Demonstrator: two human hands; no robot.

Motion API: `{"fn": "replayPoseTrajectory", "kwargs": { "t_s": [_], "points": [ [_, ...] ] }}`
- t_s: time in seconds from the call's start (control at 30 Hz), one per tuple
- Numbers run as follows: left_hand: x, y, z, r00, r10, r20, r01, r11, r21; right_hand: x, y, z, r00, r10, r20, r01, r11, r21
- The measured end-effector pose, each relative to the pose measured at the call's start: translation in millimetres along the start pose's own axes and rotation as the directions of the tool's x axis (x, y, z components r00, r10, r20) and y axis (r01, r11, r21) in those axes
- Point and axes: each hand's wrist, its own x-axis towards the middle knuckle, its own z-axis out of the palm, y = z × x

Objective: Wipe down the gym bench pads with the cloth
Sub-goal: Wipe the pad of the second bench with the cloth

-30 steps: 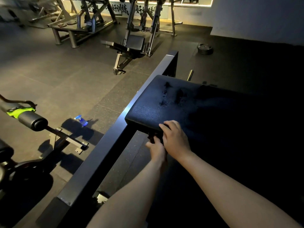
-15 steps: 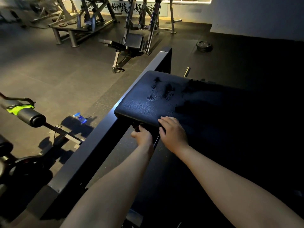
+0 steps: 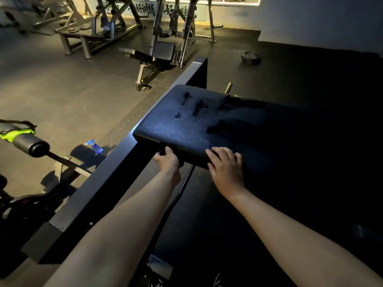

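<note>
Bench pad, black and grained, sits at the middle of the view, just right of a sloping steel beam; dark wet-looking smears mark its top, and its right part is lost in shadow. The left grip reaches from a bare forearm to the underside of the pad's near edge, its fingers curled round a dark object there; whether that is the cloth cannot be told in this light. The right grip lies palm down on the pad's near edge, fingers fairly straight and a little spread, with nothing in it. Both arms are stretched forward, the hands near each other but apart.

Dim light falls on a grey rubber floor. A blue spray bottle lies on it left of the beam, beside a padded roller with a bright green strap. Farther back stand an adjustable bench and steel racks, with a weight plate flat on the floor to the right. Painted characters run along the far wall.
</note>
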Motion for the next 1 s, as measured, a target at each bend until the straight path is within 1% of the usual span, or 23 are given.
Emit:
{"fn": "replayPoseTrajectory", "kwargs": {
  "t_s": [0.03, 0.1, 0.23, 0.3, 0.37, 0.47, 0.5, 0.6, 0.67, 0.7, 0.77, 0.8, 0.83, 0.87, 0.9, 0.93, 0.97, 1.0],
  "points": [
    [-7.3, -4.5, 6.2, 1.000, -0.001, -0.019, 0.002, 0.998, 0.055, -1.8, 3.3, -0.1, 1.000, -0.011, -0.006, 0.011, 1.000, 0.006],
    [-26.2, -18.9, 15.5, 0.998, 0.046, -0.040, -0.039, 0.986, 0.160, -2.4, 4.3, 1.7, 0.999, -0.003, -0.034, 0.005, 0.999, 0.054],
    [-55.2, -44.0, 23.8, 0.993, 0.116, 0.012, -0.116, 0.972, 0.204, -0.5, 4.9, 1.8, 0.996, 0.063, -0.061, -0.050, 0.978, 0.203],
    [-65.9, -51.2, 22.5, 0.986, 0.146, 0.079, -0.162, 0.953, 0.254, -3.3, 7.3, -0.1, 0.996, 0.077, -0.050, -0.062, 0.965, 0.256],
    [-75.7, -58.9, 17.7, 0.965, 0.184, 0.185, -0.237, 0.914, 0.329, -5.0, 9.6, -1.3, 0.996, 0.085, -0.041, -0.070, 0.956, 0.286],
    [-90.1, -68.2, 9.8, 0.898, 0.238, 0.370, -0.387, 0.828, 0.406, -5.1, 8.3, -5.9, 0.993, 0.113, -0.032, -0.096, 0.938, 0.333],
    [-95.2, -68.5, 8.0, 0.881, 0.247, 0.404, -0.418, 0.807, 0.417, -4.4, 8.1, -8.3, 0.991, 0.130, -0.031, -0.110, 0.926, 0.361],
    [-105.6, -57.1, 5.2, 0.866, 0.285, 0.411, -0.456, 0.789, 0.413, -8.8, 7.1, -17.8, 0.986, 0.160, -0.036, -0.125, 0.878, 0.462],
    [-106.5, -42.8, 4.0, 0.846, 0.307, 0.435, -0.470, 0.815, 0.339, -12.9, 2.9, -25.0, 0.985, 0.167, -0.032, -0.124, 0.833, 0.539],
    [-105.8, -34.4, 3.9, 0.828, 0.302, 0.472, -0.464, 0.843, 0.273, -14.8, -0.8, -29.0, 0.984, 0.178, -0.015, -0.133, 0.788, 0.601],
    [-101.8, -20.8, 6.6, 0.775, 0.274, 0.570, -0.432, 0.887, 0.161, -15.4, -11.0, -35.9, 0.983, 0.184, 0.013, -0.132, 0.654, 0.745],
    [-98.7, -16.1, 9.3, 0.743, 0.261, 0.616, -0.423, 0.897, 0.130, -14.5, -16.2, -38.9, 0.984, 0.179, -0.001, -0.112, 0.621, 0.775],
    [-96.9, -12.8, 11.9, 0.712, 0.253, 0.655, -0.447, 0.882, 0.145, -13.2, -19.7, -41.8, 0.984, 0.172, -0.036, -0.083, 0.638, 0.766],
    [-96.1, -10.0, 14.5, 0.683, 0.255, 0.684, -0.489, 0.855, 0.170, -10.2, -20.3, -42.5, 0.983, 0.168, -0.068, -0.065, 0.676, 0.734],
    [-93.2, -10.1, 16.1, 0.657, 0.261, 0.707, -0.550, 0.808, 0.212, -7.3, -18.4, -41.2, 0.982, 0.175, -0.076, -0.073, 0.713, 0.697],
    [-90.8, -9.0, 18.2, 0.619, 0.271, 0.737, -0.619, 0.746, 0.246, -3.5, -14.3, -41.7, 0.978, 0.206, -0.044, -0.124, 0.731, 0.671],
    [-92.1, -5.2, 18.0, 0.597, 0.268, 0.756, -0.681, 0.667, 0.301, -0.2, -9.0, -41.4, 0.972, 0.237, -0.012, -0.179, 0.767, 0.616],
    [-88.3, -3.7, 17.4, 0.588, 0.282, 0.758, -0.750, 0.542, 0.380, 0.9, -2.2, -42.5, 0.964, 0.265, 0.019, -0.227, 0.786, 0.574]
  ]
}}
